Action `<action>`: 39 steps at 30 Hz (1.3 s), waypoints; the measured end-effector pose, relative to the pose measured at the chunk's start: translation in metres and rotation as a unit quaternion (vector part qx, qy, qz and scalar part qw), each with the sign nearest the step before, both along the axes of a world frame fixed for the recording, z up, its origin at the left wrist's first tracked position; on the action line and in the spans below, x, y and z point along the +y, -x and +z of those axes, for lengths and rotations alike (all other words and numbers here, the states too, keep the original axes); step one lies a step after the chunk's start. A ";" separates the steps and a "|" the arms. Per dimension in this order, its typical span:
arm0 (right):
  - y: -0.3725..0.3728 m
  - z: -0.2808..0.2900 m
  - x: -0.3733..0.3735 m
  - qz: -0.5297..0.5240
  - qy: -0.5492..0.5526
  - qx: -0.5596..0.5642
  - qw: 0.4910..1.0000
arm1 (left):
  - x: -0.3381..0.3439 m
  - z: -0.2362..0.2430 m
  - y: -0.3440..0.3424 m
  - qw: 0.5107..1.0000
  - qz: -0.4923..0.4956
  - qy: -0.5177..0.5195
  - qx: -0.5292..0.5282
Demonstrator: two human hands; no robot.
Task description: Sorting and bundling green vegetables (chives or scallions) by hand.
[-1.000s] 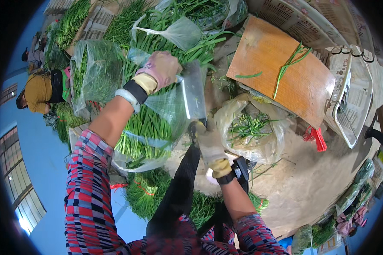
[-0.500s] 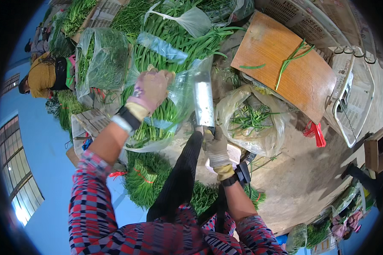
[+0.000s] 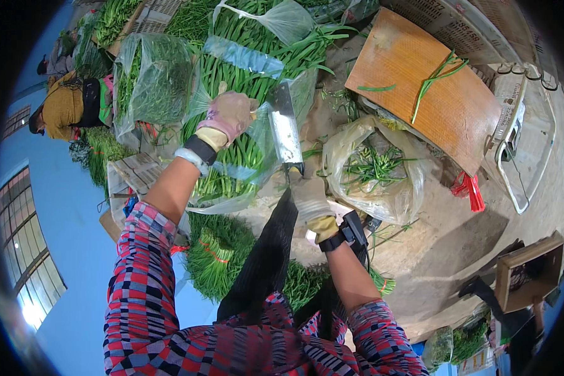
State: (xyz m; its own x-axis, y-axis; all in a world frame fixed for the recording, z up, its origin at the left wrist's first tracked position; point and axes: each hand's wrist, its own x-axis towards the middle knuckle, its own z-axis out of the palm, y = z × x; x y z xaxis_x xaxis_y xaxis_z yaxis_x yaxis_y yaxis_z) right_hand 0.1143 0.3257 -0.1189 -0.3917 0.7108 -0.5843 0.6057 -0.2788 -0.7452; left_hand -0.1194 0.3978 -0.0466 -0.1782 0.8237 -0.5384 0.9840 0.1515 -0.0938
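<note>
Above the seemingly uncut greens (image 3: 235,76), your left grip (image 3: 227,117) curled, its hold unclear, while your right grip (image 3: 309,195) clenched the cleaver (image 3: 285,128), short pieces (image 3: 376,166) already bagged.

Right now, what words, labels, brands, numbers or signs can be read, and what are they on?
I won't quote lettering; here is where it stands:
Large crate, upper right: dark digits on its side.
White crate right of the wooden board: dark lettering, small and blurred.
Pale blue strip on the greens: any print is too blurred to read.
Cleaver in the right hand: no readable marks.
</note>
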 end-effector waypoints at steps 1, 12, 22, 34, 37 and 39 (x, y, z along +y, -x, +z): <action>0.001 0.009 -0.002 -0.024 0.068 0.020 0.997 | -0.003 0.000 0.004 1.000 -0.012 -0.010 -0.015; -0.045 0.014 -0.053 -0.042 0.100 0.040 0.993 | -0.077 0.060 0.015 0.983 -0.044 0.130 -0.123; -0.088 0.029 -0.096 0.007 0.032 0.058 0.998 | -0.114 0.005 -0.025 0.985 -0.094 0.139 0.034; -0.036 0.052 -0.100 0.061 -0.008 0.079 0.995 | -0.131 0.028 -0.018 0.995 -0.035 0.068 -0.060; -0.043 0.072 -0.130 0.127 0.083 0.027 0.988 | -0.135 0.061 0.006 0.997 -0.018 0.051 -0.049; -0.078 0.066 -0.139 0.048 0.094 0.048 0.993 | -0.115 0.080 -0.009 0.996 -0.034 -0.024 -0.080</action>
State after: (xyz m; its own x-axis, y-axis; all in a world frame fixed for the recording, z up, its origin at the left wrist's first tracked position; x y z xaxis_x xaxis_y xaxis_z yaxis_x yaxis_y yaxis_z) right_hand 0.1925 0.1863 -0.0534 -0.5127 0.5497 -0.6596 0.5644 -0.3632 -0.7413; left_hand -0.1101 0.2827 0.0334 -0.0371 0.8560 -0.5157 0.9939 0.0852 0.0699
